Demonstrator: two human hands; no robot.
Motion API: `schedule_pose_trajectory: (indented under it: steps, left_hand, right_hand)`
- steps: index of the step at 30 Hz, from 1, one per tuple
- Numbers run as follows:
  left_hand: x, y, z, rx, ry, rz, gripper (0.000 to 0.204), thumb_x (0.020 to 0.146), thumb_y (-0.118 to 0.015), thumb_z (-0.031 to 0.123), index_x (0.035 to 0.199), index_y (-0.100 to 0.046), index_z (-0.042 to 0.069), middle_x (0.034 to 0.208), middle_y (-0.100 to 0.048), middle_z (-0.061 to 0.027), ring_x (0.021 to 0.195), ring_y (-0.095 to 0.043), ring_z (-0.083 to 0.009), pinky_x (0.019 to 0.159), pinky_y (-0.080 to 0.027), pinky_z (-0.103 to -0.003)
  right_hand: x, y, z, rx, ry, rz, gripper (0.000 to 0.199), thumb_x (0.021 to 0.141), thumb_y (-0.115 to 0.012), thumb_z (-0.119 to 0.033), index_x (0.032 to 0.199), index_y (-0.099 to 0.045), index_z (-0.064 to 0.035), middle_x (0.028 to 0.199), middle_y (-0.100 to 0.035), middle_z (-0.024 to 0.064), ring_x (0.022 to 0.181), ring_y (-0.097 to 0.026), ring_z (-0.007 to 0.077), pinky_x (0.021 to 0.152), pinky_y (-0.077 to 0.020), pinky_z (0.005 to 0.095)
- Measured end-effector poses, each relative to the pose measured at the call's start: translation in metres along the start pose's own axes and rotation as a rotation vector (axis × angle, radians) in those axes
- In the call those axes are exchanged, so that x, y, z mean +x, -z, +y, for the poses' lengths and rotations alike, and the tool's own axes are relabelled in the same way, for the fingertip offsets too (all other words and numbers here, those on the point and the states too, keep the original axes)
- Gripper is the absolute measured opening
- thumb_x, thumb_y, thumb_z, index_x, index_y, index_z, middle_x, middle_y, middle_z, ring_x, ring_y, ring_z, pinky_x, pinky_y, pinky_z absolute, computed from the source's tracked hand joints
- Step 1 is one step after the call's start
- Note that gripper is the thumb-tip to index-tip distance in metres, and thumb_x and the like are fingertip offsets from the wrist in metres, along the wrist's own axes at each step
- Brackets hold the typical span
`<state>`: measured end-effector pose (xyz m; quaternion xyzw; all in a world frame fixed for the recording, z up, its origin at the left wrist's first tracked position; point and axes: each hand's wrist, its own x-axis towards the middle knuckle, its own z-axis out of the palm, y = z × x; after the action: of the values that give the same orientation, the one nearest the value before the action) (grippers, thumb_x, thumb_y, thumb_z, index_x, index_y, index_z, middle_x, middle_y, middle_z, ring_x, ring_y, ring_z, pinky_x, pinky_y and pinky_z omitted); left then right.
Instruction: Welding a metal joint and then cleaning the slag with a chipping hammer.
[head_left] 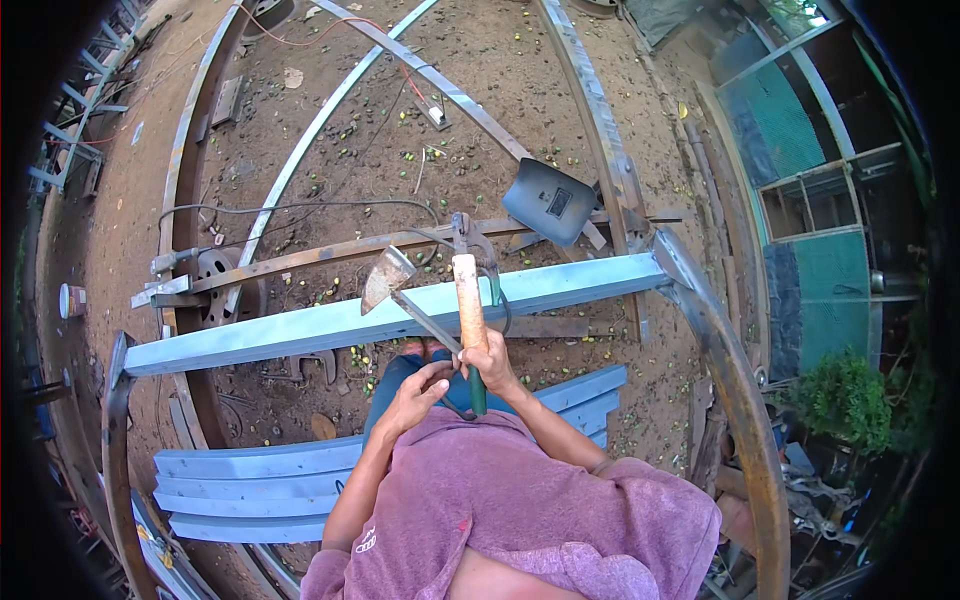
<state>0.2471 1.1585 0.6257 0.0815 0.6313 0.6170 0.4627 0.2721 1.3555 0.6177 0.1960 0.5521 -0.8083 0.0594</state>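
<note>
My right hand (pixel 490 362) is wrapped around a worn welding electrode holder (pixel 469 298) with a green lower end, its metal jaw pointing away from me. A hammer with a wedge-shaped metal head (pixel 388 279) and a thin rod handle slants down to where my hands meet. Beside it, my left hand (pixel 418 394) has its fingers curled, close to the rod's lower end; what they grip is hidden. Both tools overlap a light-blue square steel beam (pixel 270 328) that spans the space before me.
Curved brown metal legs (pixel 740 430) support the beam at both ends. A dark welding mask (pixel 550 203) rests beyond it. Several blue steel bars (pixel 250 492) lie at my lower left. Long steel rails (pixel 590 100), cables (pixel 330 204) and a wheel rim (pixel 215 280) are on the dirt ground.
</note>
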Motion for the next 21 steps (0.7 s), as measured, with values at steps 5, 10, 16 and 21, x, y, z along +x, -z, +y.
schedule_pose_trajectory:
  steps: [5,10,16,21]
  left_hand:
    - [0.014,-0.029,-0.006,-0.143,0.021,0.151,0.040,0.100,-0.055,0.018,0.135,-0.051,-0.002,0.111,-0.064,-0.0106,0.099,-0.061,-0.0152,0.089,-0.049,-0.028]
    - [-0.012,-0.033,-0.031,0.032,0.032,0.235,0.039,0.098,-0.057,0.022,0.130,-0.057,-0.001,0.107,-0.068,-0.0152,0.101,-0.064,-0.0205,0.087,-0.051,-0.034]
    - [-0.071,0.013,-0.089,0.735,0.428,0.149,0.044,0.090,-0.060,0.028,0.126,-0.062,0.002,0.116,-0.066,-0.0255,0.110,-0.063,-0.0402,0.096,-0.048,-0.047]
    - [-0.129,0.077,-0.206,0.536,0.450,0.467,0.033,0.092,-0.057,0.020,0.119,-0.064,0.002,0.105,-0.070,-0.0209,0.088,-0.072,-0.0308,0.079,-0.057,-0.042]
  right_hand:
    - [-0.011,0.017,0.017,-0.065,-0.015,-0.040,0.019,0.076,-0.064,-0.012,0.086,-0.056,0.0026,0.066,-0.060,0.0073,0.049,-0.056,0.0128,0.045,-0.0456,0.0288]
    - [-0.017,0.014,0.022,-0.007,-0.011,-0.011,0.020,0.077,-0.061,-0.013,0.087,-0.053,0.0017,0.066,-0.062,0.0123,0.047,-0.057,0.0161,0.043,-0.0462,0.0286]
    - [-0.024,0.038,0.029,0.039,0.047,0.193,0.019,0.075,-0.058,-0.012,0.087,-0.049,0.0013,0.064,-0.059,0.0142,0.042,-0.051,0.0162,0.038,-0.0423,0.0258]
    - [-0.018,0.076,0.050,-0.035,0.084,0.346,0.017,0.074,-0.057,-0.015,0.072,-0.056,0.0013,0.065,-0.059,0.0128,0.044,-0.049,0.0181,0.041,-0.0409,0.0279]
